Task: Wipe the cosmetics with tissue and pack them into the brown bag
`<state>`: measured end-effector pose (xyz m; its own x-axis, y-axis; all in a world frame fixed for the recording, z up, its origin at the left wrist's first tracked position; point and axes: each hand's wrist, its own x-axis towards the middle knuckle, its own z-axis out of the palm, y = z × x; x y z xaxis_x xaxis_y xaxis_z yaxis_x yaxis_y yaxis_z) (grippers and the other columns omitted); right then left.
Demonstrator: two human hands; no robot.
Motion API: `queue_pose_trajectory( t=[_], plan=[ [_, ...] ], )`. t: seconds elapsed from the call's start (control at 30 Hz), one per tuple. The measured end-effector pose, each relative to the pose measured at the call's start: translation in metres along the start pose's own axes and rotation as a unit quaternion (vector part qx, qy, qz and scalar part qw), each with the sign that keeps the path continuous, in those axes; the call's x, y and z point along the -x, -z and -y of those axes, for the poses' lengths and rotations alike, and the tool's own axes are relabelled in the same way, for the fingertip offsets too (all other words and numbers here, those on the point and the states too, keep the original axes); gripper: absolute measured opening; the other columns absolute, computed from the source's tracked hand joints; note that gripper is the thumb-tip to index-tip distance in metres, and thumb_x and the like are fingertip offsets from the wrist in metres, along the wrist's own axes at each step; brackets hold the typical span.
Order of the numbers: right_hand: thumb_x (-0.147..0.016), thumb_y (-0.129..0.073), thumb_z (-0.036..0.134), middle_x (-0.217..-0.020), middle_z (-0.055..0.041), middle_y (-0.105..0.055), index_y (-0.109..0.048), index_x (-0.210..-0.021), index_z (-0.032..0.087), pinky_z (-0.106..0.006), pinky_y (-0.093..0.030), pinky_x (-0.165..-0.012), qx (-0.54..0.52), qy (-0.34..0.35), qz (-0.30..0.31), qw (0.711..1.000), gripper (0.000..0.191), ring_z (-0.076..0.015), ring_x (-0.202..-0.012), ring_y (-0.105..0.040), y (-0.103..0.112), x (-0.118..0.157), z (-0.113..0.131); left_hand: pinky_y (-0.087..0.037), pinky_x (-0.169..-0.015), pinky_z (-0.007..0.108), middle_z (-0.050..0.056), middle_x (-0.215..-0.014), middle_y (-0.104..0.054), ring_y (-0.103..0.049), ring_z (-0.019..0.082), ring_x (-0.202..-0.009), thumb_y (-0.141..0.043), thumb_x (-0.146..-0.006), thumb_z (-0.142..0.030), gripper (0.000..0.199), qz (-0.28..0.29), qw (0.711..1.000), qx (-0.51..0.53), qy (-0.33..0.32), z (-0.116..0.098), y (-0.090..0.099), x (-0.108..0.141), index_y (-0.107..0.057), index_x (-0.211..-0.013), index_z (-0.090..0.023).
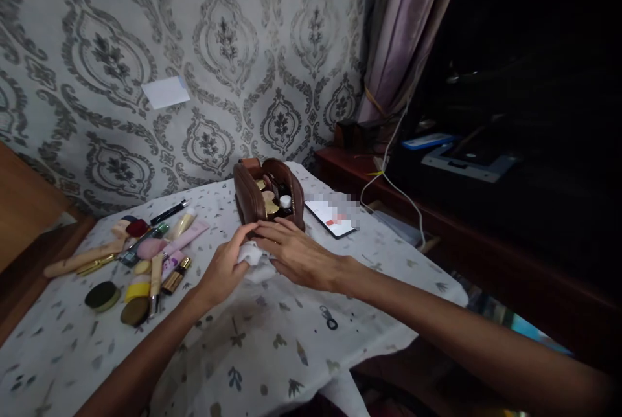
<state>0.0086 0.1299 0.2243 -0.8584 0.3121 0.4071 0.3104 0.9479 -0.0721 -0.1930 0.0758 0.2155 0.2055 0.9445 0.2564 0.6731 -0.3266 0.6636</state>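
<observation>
A crumpled white tissue (250,253) shows between my two hands, just in front of a brown makeup bag (247,195). My left hand (224,269) is closed on the tissue's left side, its thumb and index finger around it. From the right, my right hand (299,254) reaches over the tissue with fingers bent together on it; the fingertips meet near the left index finger and hide the bag's near end. The bag lies unzipped, with gold compacts (270,203) and a white-capped container (285,201) inside.
Left on the patterned tablecloth (262,352) lie several cosmetics: a pink tube (187,239), a dark round compact (102,296), a yellow jar (138,291) and a black pen-like stick (168,212). A phone (330,217) lies right of the bag. A white cable (396,185) hangs beside the dark red furniture.
</observation>
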Motion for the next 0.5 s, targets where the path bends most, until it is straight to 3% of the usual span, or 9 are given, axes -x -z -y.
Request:
queue_pose_trajectory(
  t=[0.13,0.2,0.37,0.5],
  plan=[
    [-0.090,-0.051,0.010,-0.128,-0.0190,-0.061,-0.069,-0.110,0.012,-0.063,-0.028,-0.112,0.074,-0.077,-0.015,0.994,0.027,-0.0369,-0.133,-0.044,-0.006,-0.004,0.004,-0.044,-0.071,0.026,0.000,-0.087,-0.064,-0.059,0.018,-0.074,-0.042,-0.074,-0.012,0.066,0.004,0.999,-0.027,0.040,0.000,0.003,0.013,-0.043,-0.140,-0.018],
    [-0.090,-0.052,0.011,-0.117,-0.0177,-0.064,-0.071,-0.103,0.012,-0.064,-0.027,-0.112,0.083,-0.111,-0.009,0.990,0.023,-0.0361,-0.126,-0.049,-0.007,-0.008,0.006,-0.043,-0.067,0.026,0.000,-0.085,-0.063,-0.058,0.018,-0.071,-0.042,-0.076,-0.014,0.064,0.008,0.998,-0.030,0.057,0.000,0.003,0.018,-0.042,-0.140,-0.017],
    [-0.095,-0.050,0.019,-0.103,-0.0117,-0.066,-0.071,-0.098,0.016,-0.055,-0.032,-0.111,0.050,-0.084,-0.046,0.994,0.021,-0.0288,-0.115,-0.055,-0.008,-0.013,0.008,-0.045,-0.070,0.028,0.003,-0.090,-0.065,-0.061,0.020,-0.077,-0.042,-0.077,-0.018,0.060,0.007,0.996,-0.046,0.075,-0.005,0.002,0.026,-0.044,-0.137,-0.015],
    [-0.094,-0.050,0.017,-0.105,-0.0123,-0.068,-0.070,-0.096,0.016,-0.060,-0.028,-0.112,0.038,-0.078,-0.072,0.994,0.020,-0.0320,-0.123,-0.052,-0.015,-0.005,0.010,-0.047,-0.075,0.028,0.003,-0.096,-0.068,-0.064,0.020,-0.085,-0.040,-0.074,-0.016,0.055,0.024,0.997,-0.051,0.047,-0.017,0.005,0.029,-0.053,-0.127,-0.017]
  ],
)
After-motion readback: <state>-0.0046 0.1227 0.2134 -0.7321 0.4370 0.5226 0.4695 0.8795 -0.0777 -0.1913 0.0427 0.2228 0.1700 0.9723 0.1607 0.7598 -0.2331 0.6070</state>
